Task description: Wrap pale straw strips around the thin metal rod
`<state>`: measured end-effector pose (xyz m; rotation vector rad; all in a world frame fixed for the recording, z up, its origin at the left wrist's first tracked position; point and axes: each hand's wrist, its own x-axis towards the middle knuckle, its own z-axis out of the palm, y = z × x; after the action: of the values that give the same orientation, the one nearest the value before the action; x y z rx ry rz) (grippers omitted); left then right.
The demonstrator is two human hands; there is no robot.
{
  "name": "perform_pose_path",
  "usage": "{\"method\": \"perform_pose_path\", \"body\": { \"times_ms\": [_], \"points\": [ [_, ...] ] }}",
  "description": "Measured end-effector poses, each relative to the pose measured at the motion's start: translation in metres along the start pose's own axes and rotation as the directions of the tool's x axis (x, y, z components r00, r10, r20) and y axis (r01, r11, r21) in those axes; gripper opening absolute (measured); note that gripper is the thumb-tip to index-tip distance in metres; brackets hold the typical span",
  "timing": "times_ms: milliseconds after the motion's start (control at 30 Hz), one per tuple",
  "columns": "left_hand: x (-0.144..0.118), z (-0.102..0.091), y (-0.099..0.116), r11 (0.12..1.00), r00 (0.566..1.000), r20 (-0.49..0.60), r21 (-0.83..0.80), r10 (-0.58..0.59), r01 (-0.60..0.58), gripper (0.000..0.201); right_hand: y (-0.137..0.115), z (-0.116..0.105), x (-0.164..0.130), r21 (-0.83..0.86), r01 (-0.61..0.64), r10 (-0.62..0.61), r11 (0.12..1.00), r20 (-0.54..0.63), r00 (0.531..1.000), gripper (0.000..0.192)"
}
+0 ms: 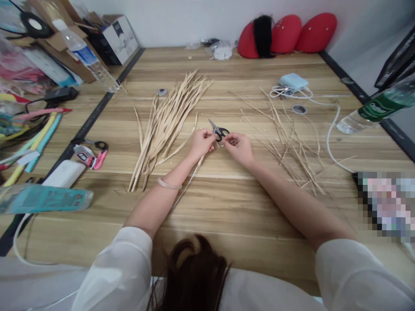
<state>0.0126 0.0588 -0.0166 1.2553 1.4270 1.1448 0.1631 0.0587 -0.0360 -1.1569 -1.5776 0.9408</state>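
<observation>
My left hand [202, 143] is closed in a pinch around a thin white wire [190, 180], which trails down beside my forearm towards the table's near edge. Near the fingers, the wire's upper part looks wrapped in pale straw. My right hand [239, 147] is pinched shut just to the right; a small pale strip end shows between the hands, but what the right fingertips hold is too small to make out. Black-handled scissors [222, 133] lie just beyond both hands. Left of them spreads a bundle of dried straw strips [171, 116]; thinner loose strips [285, 134] lie on the right.
A blue box with a white cable [293, 81] and a tape roll [298, 109] sit at the right rear. Bottles [372, 110] flank both sides. Red caps [287, 34] stand along the wall. On the left are a second pair of scissors [97, 144] and a white power bank [65, 172].
</observation>
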Motion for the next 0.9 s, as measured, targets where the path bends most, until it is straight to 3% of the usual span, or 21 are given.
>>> {"method": "perform_pose_path", "body": {
  "times_ms": [333,900],
  "points": [
    [0.0016,0.0004,-0.002,1.0,1.0,-0.01,0.005,-0.006,0.006,0.013,-0.0032,-0.0002,-0.0027,-0.112,0.048,-0.045,0.993,0.024,0.999,0.012],
    [0.0018,0.0002,-0.0034,1.0,1.0,-0.004,0.009,0.006,-0.006,0.013,-0.0065,-0.001,-0.0032,-0.157,0.054,-0.049,0.986,0.038,0.998,0.013]
  ]
}}
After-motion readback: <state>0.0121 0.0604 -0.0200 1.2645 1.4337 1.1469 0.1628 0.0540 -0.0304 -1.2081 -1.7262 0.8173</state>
